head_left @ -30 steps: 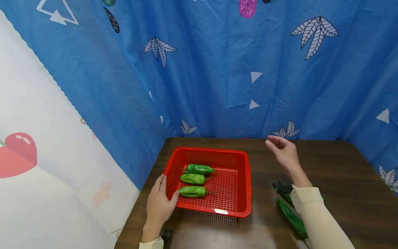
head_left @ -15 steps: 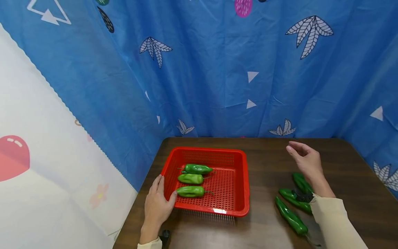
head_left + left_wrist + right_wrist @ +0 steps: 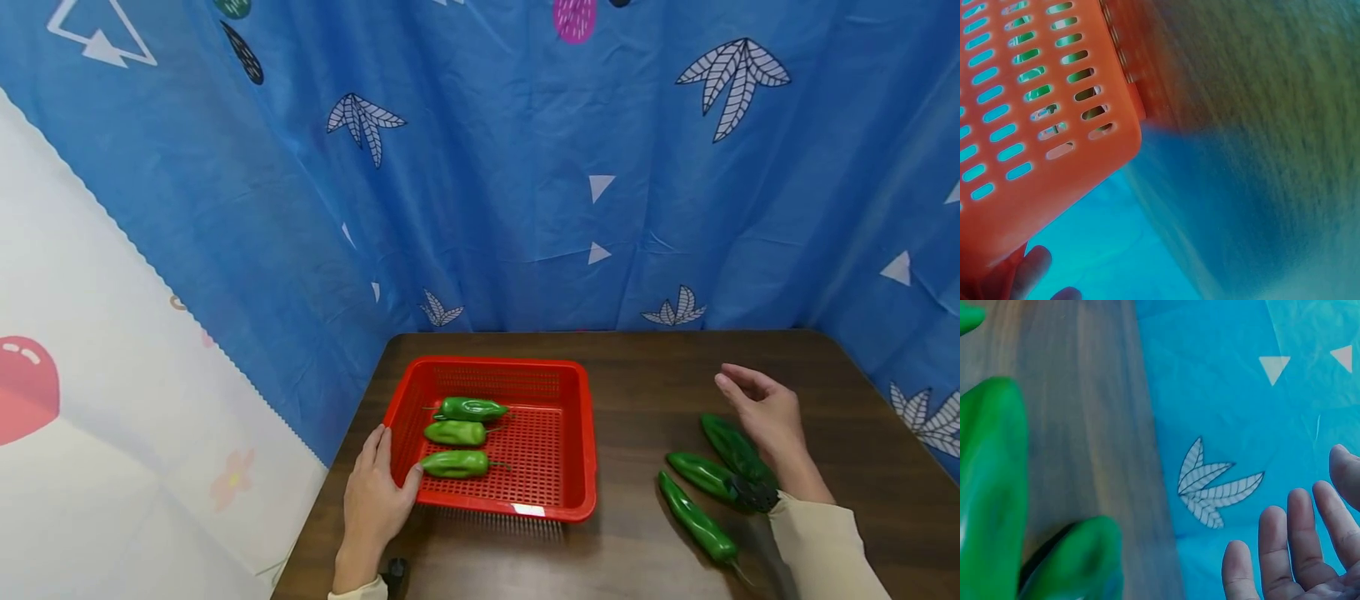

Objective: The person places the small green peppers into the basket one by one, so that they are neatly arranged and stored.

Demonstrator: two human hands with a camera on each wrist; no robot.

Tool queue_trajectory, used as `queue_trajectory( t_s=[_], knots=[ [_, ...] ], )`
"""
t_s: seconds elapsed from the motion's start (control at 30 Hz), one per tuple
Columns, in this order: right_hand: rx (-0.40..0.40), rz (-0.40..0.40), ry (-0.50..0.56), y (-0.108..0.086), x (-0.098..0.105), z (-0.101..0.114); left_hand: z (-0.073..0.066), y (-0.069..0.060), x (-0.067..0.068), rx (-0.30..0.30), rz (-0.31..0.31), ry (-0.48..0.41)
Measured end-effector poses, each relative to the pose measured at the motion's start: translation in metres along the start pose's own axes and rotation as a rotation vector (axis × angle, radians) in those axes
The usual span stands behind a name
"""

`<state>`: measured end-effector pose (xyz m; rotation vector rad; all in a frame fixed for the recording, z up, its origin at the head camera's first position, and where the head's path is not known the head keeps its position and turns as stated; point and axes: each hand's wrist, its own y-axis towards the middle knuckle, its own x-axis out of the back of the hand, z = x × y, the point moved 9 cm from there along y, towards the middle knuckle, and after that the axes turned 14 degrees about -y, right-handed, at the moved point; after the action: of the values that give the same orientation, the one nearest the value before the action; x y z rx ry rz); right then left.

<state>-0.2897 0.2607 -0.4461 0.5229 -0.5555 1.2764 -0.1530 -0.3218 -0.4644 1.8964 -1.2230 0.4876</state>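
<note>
A red plastic basket (image 3: 517, 508) with slotted walls sits on the table, and green peppers (image 3: 455, 464) lie side by side in its left half. My left hand (image 3: 375, 504) grips the basket's rim at the front left corner, its thumb at the edge and its fingers along the left side. In the left wrist view, fingertips (image 3: 1034, 265) show beside the red rim. My right hand (image 3: 768, 417) is raised over the table, fingers loosely bent, holding nothing. Below it lie three darker green peppers (image 3: 697, 521), the farthest partly hidden by the hand and wrist.
The dark wood table (image 3: 622, 400) ends at the back against a blue patterned curtain (image 3: 480, 192). A white patterned sheet (image 3: 150, 400) hangs along the left. A black wrist device (image 3: 753, 493) sits on my right wrist, above the peppers.
My right hand has moved right and slightly toward me, from beside the basket to above the loose peppers, uncovering more of them. My left hand stays on the basket; the head view has shifted slightly.
</note>
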Motion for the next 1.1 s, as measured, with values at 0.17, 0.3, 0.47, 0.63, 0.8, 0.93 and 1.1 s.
queue_trajectory(
  t_s=[0.17,0.3,0.47,0.63,0.8,0.93,1.1],
  knots=[
    [-0.031,0.031,-0.009,-0.011,0.001,-0.021,0.0,-0.001,0.001,-0.006,-0.006,0.003],
    [-0.035,0.036,0.004,-0.018,0.003,-0.035,0.001,-0.001,0.001,-0.01,-0.019,0.008],
    [-0.044,0.019,-0.037,-0.023,0.007,-0.048,0.001,-0.001,0.001,-0.011,-0.02,0.003],
    [-0.073,0.043,-0.102,-0.029,0.005,-0.062,0.002,0.0,-0.001,-0.006,-0.002,0.007],
    [-0.09,0.059,-0.139,-0.031,-0.001,-0.07,0.006,-0.001,0.002,0.007,-0.007,0.023],
    [-0.112,0.084,-0.132,-0.031,-0.005,-0.077,0.006,-0.002,0.002,0.004,-0.008,0.021],
    [-0.14,0.145,-0.135,-0.031,-0.009,-0.084,0.003,-0.001,-0.001,-0.011,-0.012,0.012]
  ],
)
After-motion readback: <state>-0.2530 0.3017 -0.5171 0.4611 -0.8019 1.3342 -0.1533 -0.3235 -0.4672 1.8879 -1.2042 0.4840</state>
